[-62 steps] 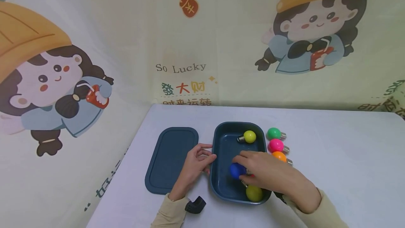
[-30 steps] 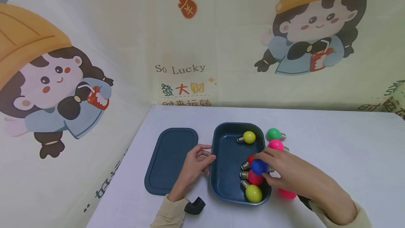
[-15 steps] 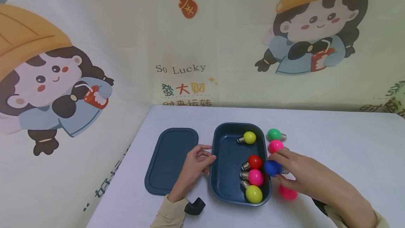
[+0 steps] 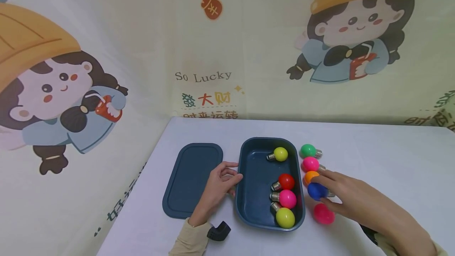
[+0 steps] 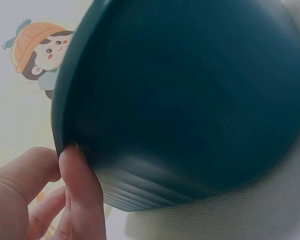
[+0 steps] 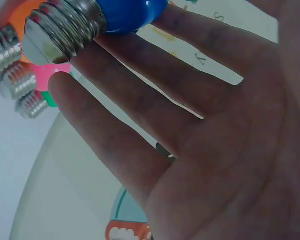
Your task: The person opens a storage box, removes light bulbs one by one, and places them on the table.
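My right hand pinches a blue light bulb by its round end, right of the dark blue box. In the right wrist view the bulb's metal screw base points toward the camera's left, and the other fingers lie nearly straight. My left hand holds the box's left rim with thumb and fingers, as the left wrist view also shows. Inside the box lie a small yellow bulb, a red bulb, a pink bulb and a larger yellow bulb.
Along the box's right side are a green bulb, a pink bulb, a partly covered orange bulb and a nearer pink-red bulb. A flat dark blue lid lies left of the box on the white table.
My right hand has lifted the blue bulb out of the box and carried it over the right rim, down beside the orange bulb. My left hand stays at the box's left rim.
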Motion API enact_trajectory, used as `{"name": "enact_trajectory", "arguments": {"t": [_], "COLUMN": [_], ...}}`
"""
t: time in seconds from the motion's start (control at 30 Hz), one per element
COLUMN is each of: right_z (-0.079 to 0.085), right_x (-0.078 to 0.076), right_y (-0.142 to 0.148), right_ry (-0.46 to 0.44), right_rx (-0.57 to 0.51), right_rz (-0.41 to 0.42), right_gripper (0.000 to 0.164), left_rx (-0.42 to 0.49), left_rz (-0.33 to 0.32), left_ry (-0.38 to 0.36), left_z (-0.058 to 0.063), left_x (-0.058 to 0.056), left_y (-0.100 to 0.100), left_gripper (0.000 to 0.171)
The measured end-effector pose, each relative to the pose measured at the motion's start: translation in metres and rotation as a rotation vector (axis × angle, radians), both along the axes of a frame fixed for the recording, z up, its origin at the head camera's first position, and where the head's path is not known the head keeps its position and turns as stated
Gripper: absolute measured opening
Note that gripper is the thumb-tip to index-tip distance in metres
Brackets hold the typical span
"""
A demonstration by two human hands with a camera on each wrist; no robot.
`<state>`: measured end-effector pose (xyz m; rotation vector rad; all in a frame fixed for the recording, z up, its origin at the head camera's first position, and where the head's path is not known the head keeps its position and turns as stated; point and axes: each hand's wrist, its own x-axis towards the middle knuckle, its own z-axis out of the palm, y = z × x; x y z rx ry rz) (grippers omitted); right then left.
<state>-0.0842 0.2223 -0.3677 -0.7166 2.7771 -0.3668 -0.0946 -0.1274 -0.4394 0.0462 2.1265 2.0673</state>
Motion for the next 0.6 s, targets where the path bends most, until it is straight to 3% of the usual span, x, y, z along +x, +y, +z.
{"name": "enact_trajectory", "arguments": {"t": [0.6], "right_z": [-0.012], "right_x": [-0.007], "right_y": [0.015], "right_ry": [-0.108], "right_rx": [0.029], "right_rz": [-0.046], "right_gripper": [0.051], "left_rx": [-0.002], "left_rz": [0.003], "left_ry": [-0.003], "left_z": [0.001], "left_x": [0.000], "left_y": [0.000], "left_gripper": [0.044]}}
